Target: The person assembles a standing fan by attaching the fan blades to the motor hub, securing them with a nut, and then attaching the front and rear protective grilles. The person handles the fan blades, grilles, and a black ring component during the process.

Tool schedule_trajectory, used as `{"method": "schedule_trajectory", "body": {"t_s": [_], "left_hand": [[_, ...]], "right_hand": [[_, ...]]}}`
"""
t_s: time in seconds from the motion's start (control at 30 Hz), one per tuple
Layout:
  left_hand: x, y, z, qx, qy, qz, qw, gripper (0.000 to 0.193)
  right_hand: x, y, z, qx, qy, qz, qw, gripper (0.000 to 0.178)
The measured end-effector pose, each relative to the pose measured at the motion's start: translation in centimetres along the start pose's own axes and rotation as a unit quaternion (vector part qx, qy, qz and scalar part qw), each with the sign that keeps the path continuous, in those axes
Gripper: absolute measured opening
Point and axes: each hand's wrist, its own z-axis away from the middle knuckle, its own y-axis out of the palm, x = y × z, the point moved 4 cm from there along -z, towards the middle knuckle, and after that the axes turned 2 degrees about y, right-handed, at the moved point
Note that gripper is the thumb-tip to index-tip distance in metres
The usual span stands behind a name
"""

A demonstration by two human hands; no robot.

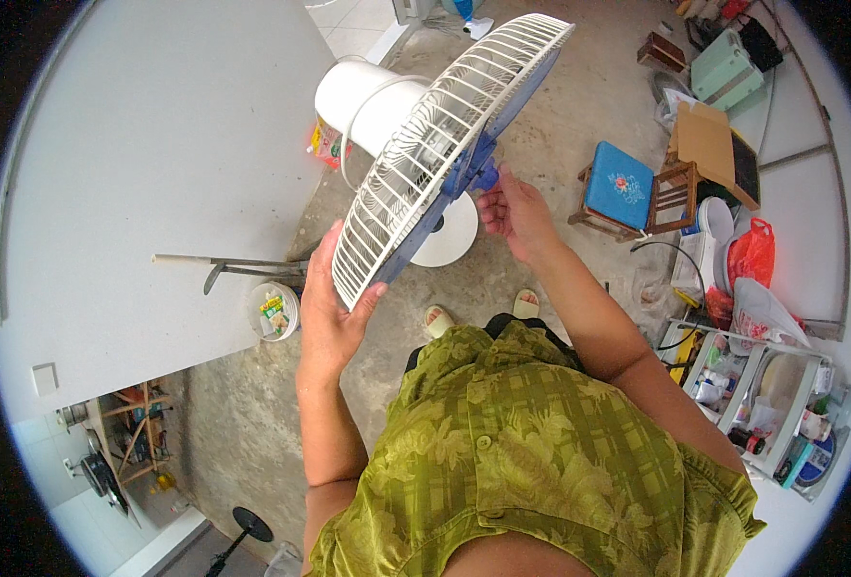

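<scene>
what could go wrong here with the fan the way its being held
1. The left hand grips only the rim of the white fan grille, so the tilted fan could slip or swing down toward the sandalled feet.
2. The right hand works at the blue part behind the grille; fingers might get pinched there.
3. The white bucket stands close behind and could be knocked.

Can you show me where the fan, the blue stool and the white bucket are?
fan (425,154), head view, on the white wire grille.
blue stool (618,185), head view, on its blue seat.
white bucket (353,96), head view, on its side wall.
</scene>
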Motion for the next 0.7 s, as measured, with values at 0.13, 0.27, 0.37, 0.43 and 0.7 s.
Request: {"method": "schedule_trajectory", "body": {"t_s": [0.13,0.27,0.37,0.43,0.7], "left_hand": [[0.0,0.0,0.0,-0.002,0.009,-0.003,1.000,0.071],[0.1,0.1,0.0,-0.007,0.006,0.006,1.000,0.071],[0.1,0.1,0.0,-0.009,0.004,0.011,1.000,0.072],[0.3,0.1,0.1,-0.012,0.007,0.014,1.000,0.072],[0.0,0.1,0.0,-0.011,0.001,0.012,1.000,0.072]], "right_hand": [[0.3,0.1,0.3,0.029,-0.009,-0.045,0.999,0.038],[0.5,0.3,0.5,0.027,-0.039,-0.031,0.998,0.034],[0.9,0.5,0.9,-0.004,-0.094,0.019,0.995,0.031],[1.3,0.5,0.9,-0.014,-0.144,0.053,0.988,0.028],[2.3,1.3,1.9,-0.038,-0.210,0.114,0.970,0.024]]}}
